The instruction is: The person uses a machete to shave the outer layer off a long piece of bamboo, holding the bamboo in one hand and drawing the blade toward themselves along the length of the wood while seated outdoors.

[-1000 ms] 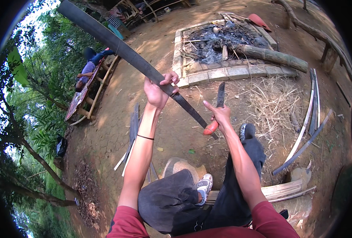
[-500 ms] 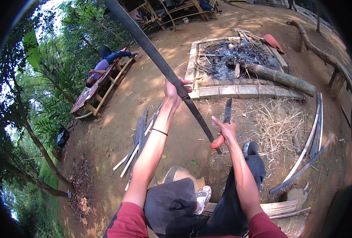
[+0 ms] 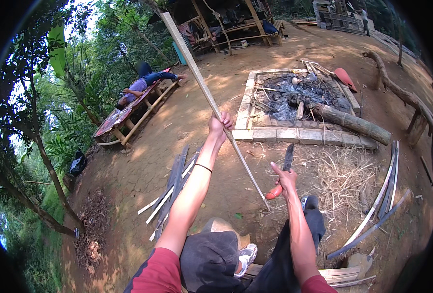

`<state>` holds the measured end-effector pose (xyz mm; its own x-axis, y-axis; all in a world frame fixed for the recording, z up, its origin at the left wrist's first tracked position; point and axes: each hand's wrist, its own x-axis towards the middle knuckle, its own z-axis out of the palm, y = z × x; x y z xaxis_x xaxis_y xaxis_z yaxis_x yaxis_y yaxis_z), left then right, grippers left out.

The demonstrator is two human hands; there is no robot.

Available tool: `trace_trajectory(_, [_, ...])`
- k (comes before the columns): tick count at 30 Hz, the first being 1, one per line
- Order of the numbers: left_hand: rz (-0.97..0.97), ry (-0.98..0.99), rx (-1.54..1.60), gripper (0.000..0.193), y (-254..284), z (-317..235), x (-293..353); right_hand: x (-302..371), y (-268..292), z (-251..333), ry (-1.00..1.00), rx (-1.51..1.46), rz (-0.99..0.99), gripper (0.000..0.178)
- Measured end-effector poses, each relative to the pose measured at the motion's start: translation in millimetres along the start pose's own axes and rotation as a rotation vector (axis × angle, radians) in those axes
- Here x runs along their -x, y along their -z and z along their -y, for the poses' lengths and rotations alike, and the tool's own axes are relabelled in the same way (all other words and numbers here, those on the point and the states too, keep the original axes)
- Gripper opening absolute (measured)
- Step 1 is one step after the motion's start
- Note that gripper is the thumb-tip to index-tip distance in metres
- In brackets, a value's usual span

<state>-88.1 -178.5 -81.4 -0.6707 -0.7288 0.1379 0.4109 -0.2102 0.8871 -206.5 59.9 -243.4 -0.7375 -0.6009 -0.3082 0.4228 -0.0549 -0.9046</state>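
Observation:
My left hand [image 3: 220, 124] is raised and gripped around a long split bamboo strip [image 3: 197, 73], which slants from the upper left down to the dirt in front of my right foot. The strip's pale inner face shows. My right hand [image 3: 285, 179] holds a knife with an orange handle [image 3: 275, 191], its dark blade [image 3: 288, 157] pointing up and away, just right of the strip's lower end. I am seated, with grey shorts, dark trousers and a shoe [image 3: 245, 256] below.
A brick-edged fire pit [image 3: 275, 134] with ash and a log [image 3: 350, 122] lies ahead. Bamboo strips lie at left [image 3: 175, 188] and right [image 3: 382, 195]. Dry straw [image 3: 343, 176] covers the ground. A person lies on a bench [image 3: 128, 115] at left. A shelter stands behind.
My left hand has turned the bamboo strip, so its pale face now shows, and raised it steeper. My right hand with the knife stays near the lower end.

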Motion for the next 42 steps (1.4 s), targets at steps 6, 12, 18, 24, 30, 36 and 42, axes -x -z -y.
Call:
trace_trajectory(6, [0.347,0.059,0.099,0.05,-4,-6,10,7,3,-1,-0.071,-0.056,0.015,0.038])
trace_trajectory(12, [0.329,0.096,0.054,0.045,-10,-11,15,-1,11,-8,-0.147,-0.162,0.055,0.016])
trace_trajectory(18, [0.329,0.076,0.075,0.057,-3,-13,15,1,11,-5,-0.169,-0.15,0.035,0.013])
trace_trajectory(24, [0.424,0.083,0.074,0.053,-4,-11,15,-5,12,-11,-0.167,-0.115,0.037,0.016])
trace_trajectory(30, [0.603,0.174,0.06,0.059,-23,-16,23,15,-9,-5,-0.016,0.04,0.126,0.034])
trace_trajectory(36, [0.662,0.243,0.094,0.061,-56,-10,38,24,-23,-4,0.152,0.027,0.192,0.041])
trace_trajectory(42, [0.662,0.188,0.132,0.054,-83,-28,35,18,-40,-3,0.111,-0.126,0.356,0.052])
